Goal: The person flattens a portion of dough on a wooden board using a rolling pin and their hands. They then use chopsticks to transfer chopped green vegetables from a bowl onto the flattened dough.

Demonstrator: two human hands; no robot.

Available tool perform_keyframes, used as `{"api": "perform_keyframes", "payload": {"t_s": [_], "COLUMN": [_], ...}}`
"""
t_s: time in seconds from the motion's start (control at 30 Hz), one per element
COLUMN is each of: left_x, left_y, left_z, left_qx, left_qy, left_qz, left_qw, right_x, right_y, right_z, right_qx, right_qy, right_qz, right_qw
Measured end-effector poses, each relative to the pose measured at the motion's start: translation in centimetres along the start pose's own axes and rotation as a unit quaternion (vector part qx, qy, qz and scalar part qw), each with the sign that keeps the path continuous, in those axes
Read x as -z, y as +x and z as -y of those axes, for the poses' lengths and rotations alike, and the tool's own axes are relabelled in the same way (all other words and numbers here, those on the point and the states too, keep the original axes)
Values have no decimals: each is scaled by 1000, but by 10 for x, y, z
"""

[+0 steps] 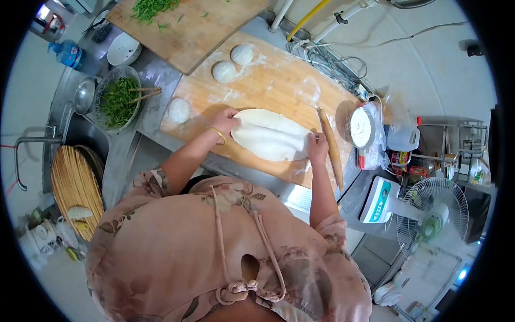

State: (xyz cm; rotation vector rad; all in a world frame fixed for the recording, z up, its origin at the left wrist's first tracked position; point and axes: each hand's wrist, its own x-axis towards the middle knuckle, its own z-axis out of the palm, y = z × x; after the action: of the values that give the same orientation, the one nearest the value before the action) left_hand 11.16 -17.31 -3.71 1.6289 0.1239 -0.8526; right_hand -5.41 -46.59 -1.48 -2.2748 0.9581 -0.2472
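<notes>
A thin, oval sheet of dough (pixel 268 137) lies on the floured wooden board (pixel 276 70), with a raised fold running along its length. My left hand (pixel 224 122), with a gold bangle at the wrist, is closed on the sheet's left end. At the opposite end, my right hand (pixel 317 148) pinches the edge between thumb and fingers. Just right of that hand rests a long tapered rolling pin (pixel 330 147). Three rounded dough pieces sit apart on the board: one at the left edge (pixel 178 110) and two farther back, a nearer piece (pixel 223 71) and a farther piece (pixel 242 54).
At left stands a bowl of chopped greens (pixel 119 102) with chopsticks, near the sink faucet (pixel 37 139). A second board (pixel 188 37) overlaps the back left. Right are a flour bowl (pixel 362 127), a scale (pixel 380 199) and a fan (pixel 432 214). Coiled cables (pixel 332 64) line the wall.
</notes>
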Motion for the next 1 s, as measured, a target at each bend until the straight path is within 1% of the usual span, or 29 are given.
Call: {"api": "perform_keyframes", "payload": {"t_s": [0.03,0.1,0.13,0.23,0.27,0.37,0.47,0.57,0.67,0.77,0.8,0.83,0.87,0.97,1.0], "left_x": [2,8,13,28,35,37,33,34,24,21,24,28,32,35,34], "left_y": [3,14,17,22,38,43,19,39,50,65,60,51,43,40,44], "left_z": [-1,-7,-8,-9,11,18,-33,-53,-71,-68,-70,-72,-74,-65,-68], "left_qx": [-12,-69,-95,-107,-151,-126,-101,-72,-67,-4,14,32,49,9,-8], "left_qy": [18,46,61,57,52,90,226,269,364,299,242,183,123,148,212], "left_qz": [-16,-43,-59,-121,-105,-33,-69,-28,-19,-6,17,40,63,12,16], "left_qw": [1000,996,992,985,982,987,966,960,929,954,970,982,989,989,977], "right_x": [-6,-21,-27,-38,-35,-22,-25,-32,-46,-54,-43,-23,-9,-1,4], "right_y": [1,9,10,-2,-5,-15,-4,11,34,48,49,46,45,43,41], "right_z": [4,13,25,45,45,35,19,35,49,41,44,53,57,41,48], "right_qx": [9,28,33,-35,-46,-125,-107,-29,-48,-35,-97,-157,-213,-218,-233], "right_qy": [3,10,-13,39,39,149,125,145,33,99,150,198,242,298,317], "right_qz": [-3,-11,7,8,20,140,149,83,54,124,204,280,354,378,352], "right_qw": [1000,999,999,999,998,971,975,985,997,987,963,926,878,849,849]}}
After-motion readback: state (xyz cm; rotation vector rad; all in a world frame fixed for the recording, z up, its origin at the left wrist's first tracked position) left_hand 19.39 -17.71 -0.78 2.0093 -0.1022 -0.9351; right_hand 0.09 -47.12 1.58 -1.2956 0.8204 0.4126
